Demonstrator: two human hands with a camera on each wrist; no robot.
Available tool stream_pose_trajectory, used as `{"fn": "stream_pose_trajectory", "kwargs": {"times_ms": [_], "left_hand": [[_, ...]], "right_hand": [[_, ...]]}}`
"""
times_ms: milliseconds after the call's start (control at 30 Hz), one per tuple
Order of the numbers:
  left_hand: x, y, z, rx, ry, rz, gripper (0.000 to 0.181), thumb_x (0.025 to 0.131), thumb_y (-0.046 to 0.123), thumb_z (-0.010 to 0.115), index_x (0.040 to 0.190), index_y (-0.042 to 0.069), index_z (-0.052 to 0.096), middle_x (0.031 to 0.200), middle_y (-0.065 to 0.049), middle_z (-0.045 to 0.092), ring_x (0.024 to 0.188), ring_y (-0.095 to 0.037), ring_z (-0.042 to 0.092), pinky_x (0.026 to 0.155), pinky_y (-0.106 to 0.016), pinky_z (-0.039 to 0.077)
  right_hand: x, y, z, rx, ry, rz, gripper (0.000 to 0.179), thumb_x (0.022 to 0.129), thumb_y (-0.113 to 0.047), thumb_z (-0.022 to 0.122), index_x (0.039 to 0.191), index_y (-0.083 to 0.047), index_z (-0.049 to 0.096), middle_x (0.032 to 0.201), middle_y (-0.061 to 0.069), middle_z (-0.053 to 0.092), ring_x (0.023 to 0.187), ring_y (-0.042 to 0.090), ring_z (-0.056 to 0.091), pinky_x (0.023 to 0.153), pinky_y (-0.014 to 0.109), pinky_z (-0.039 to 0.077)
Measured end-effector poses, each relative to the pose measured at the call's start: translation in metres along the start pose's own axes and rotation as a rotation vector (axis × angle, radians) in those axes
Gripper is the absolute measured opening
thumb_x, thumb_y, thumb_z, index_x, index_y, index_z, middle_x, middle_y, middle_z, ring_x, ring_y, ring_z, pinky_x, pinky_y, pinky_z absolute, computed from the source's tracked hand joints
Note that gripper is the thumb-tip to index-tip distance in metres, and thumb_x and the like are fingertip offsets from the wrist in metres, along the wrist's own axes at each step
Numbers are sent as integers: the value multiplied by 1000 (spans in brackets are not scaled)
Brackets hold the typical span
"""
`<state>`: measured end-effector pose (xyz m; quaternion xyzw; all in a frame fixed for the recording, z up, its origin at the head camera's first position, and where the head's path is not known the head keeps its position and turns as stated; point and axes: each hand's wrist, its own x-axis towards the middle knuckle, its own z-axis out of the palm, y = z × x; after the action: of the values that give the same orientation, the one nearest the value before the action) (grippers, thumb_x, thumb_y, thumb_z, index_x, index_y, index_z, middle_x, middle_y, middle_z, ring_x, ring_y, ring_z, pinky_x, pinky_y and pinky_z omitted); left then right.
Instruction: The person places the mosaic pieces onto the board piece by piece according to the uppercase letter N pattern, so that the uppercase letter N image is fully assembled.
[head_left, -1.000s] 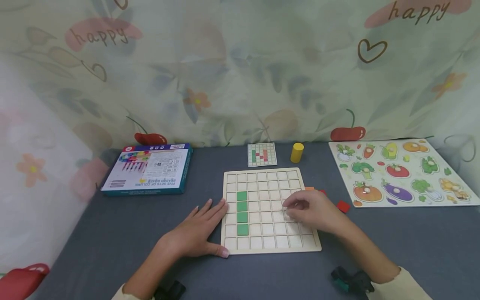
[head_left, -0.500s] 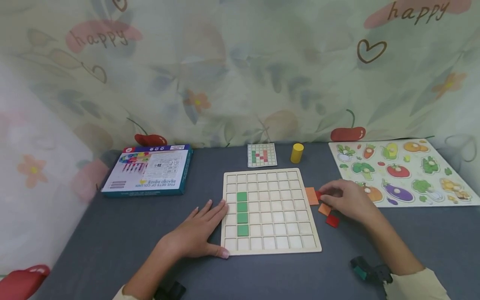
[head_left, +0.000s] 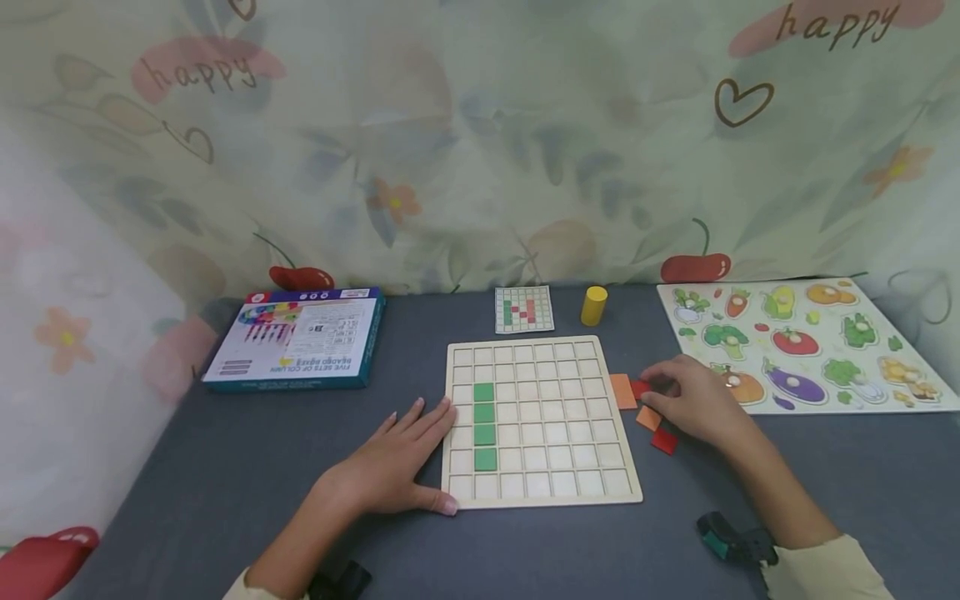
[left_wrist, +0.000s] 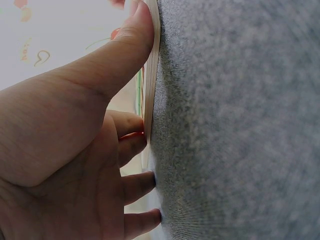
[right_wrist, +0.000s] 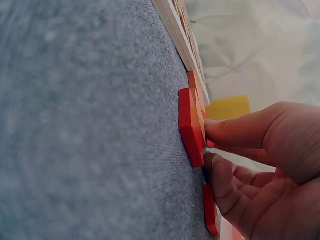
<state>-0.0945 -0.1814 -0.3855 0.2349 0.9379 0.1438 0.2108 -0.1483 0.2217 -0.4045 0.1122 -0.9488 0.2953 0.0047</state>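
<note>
A wooden grid board (head_left: 543, 487) lies mid-table, with several green square tiles (head_left: 485, 435) in one column near its left side. My left hand (head_left: 393, 467) rests on the table at the board's left edge, fingers and thumb spread and touching it. Past the board's right edge, my right hand (head_left: 693, 404) pinches a red square tile (head_left: 640, 389) between thumb and fingers at the table. Beside it lie orange tiles (head_left: 622, 392), and a nearer red tile (head_left: 663, 442) lies below. In the right wrist view, another red tile (right_wrist: 211, 212) lies by the fingers; the hand hides it in the head view.
Behind the board lie a small pattern card (head_left: 523, 310) and an upright yellow cylinder (head_left: 594, 306). A flat box (head_left: 296, 342) is at the back left. A vegetable puzzle board (head_left: 813, 400) occupies the right, close to my right hand. A patterned curtain (head_left: 480, 167) hangs behind.
My right hand has moved right from above the board to the loose tiles, and over the last half second it barely shifts. The left hand and the board keep their places.
</note>
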Motion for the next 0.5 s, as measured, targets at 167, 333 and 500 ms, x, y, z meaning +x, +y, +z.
{"fn": "stream_pose_trajectory", "kwargs": {"times_ms": [167,333,500], "left_hand": [[0,0,0,-1,-6,-10,113,77,68,73,162,17,20,167,2,16,152,-30,7,117,-59,11],[0,1,0,0,-5,-11,113,77,69,73,162,17,20,167,2,16,152,-30,7,117,-59,11],[0,1,0,4,-7,-15,113,76,69,73,162,18,20,167,2,16,152,-30,7,117,-59,11]], "right_hand": [[-1,2,-2,51,-14,28,24,84,-8,80,102,0,66,92,11,65,68,18,53,58,34,45],[-2,2,-5,131,-54,94,21,87,-11,78,100,-3,64,87,6,63,69,19,57,59,33,50],[-3,0,-9,205,-72,106,18,90,-8,75,102,-1,65,86,6,64,70,20,62,59,30,54]]}}
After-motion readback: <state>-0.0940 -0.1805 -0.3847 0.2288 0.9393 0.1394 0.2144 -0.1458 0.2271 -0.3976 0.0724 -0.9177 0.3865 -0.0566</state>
